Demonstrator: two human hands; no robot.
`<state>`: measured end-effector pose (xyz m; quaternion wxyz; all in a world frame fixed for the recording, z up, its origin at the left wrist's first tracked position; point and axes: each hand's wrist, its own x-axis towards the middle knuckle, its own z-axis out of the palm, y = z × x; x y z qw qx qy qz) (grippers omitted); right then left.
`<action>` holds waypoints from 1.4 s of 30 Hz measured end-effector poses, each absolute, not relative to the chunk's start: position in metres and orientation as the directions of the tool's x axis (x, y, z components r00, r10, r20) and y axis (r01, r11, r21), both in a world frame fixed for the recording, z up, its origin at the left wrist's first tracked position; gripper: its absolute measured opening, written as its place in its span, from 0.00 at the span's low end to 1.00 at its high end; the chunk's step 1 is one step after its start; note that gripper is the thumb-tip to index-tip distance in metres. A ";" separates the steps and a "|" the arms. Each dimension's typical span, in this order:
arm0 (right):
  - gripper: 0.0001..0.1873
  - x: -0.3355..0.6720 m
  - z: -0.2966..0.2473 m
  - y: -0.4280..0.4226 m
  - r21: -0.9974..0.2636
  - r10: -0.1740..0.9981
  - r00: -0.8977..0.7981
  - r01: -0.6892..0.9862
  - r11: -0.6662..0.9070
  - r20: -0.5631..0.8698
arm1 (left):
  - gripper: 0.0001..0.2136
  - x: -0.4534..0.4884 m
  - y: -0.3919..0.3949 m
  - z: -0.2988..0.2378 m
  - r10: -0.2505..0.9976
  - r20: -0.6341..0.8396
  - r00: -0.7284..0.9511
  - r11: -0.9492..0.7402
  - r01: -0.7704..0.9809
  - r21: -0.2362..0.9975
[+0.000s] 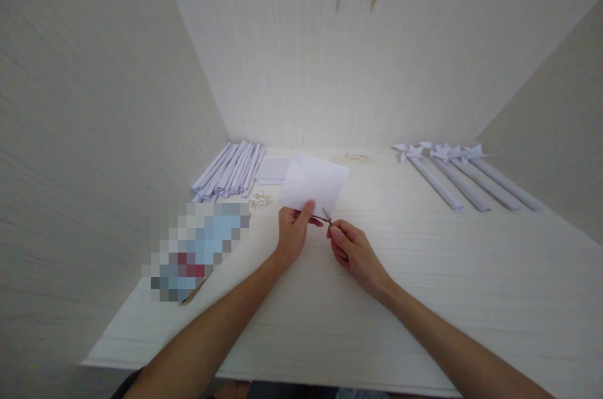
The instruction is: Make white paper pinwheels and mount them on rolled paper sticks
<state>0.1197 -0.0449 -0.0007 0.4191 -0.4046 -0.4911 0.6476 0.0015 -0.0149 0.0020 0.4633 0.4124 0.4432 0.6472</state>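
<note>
A square sheet of white paper with a faint diagonal crease is pinched by my left hand at its lower edge, thumb on top. My right hand is closed around a small pair of scissors, whose handles are mostly hidden by the fingers. The blades are at the paper's lower right corner; whether they are cutting into it I cannot tell. Behind the held sheet, to its left, lies a stack of white paper squares.
Rolled paper sticks are piled at the back left, near small pale pieces. Paper pinwheels on sticks lie at the right. A blurred blue object sits left. More small bits lie at the back.
</note>
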 end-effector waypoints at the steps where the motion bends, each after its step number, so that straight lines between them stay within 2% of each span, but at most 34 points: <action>1: 0.14 0.120 0.000 -0.045 -0.974 0.940 -0.322 -0.149 -0.170 -0.115 | 0.14 0.001 -0.015 0.002 0.966 0.124 -0.227 -0.178 -0.235 0.956; 14: 0.14 0.119 0.001 -0.045 -0.973 0.942 -0.316 -0.156 -0.171 -0.114 | 0.19 0.003 -0.017 0.004 0.981 0.104 -0.160 -0.125 -0.126 0.984; 29: 0.13 0.119 0.004 -0.046 -0.983 0.945 -0.310 -0.118 -0.144 -0.102 | 0.19 0.000 -0.011 -0.008 0.992 0.075 -0.102 -0.092 -0.175 0.980; 42: 0.14 0.118 0.002 -0.045 -0.976 0.946 -0.308 -0.154 -0.153 -0.100 | 0.19 0.003 -0.017 -0.002 0.998 0.039 -0.057 -0.048 -0.166 0.985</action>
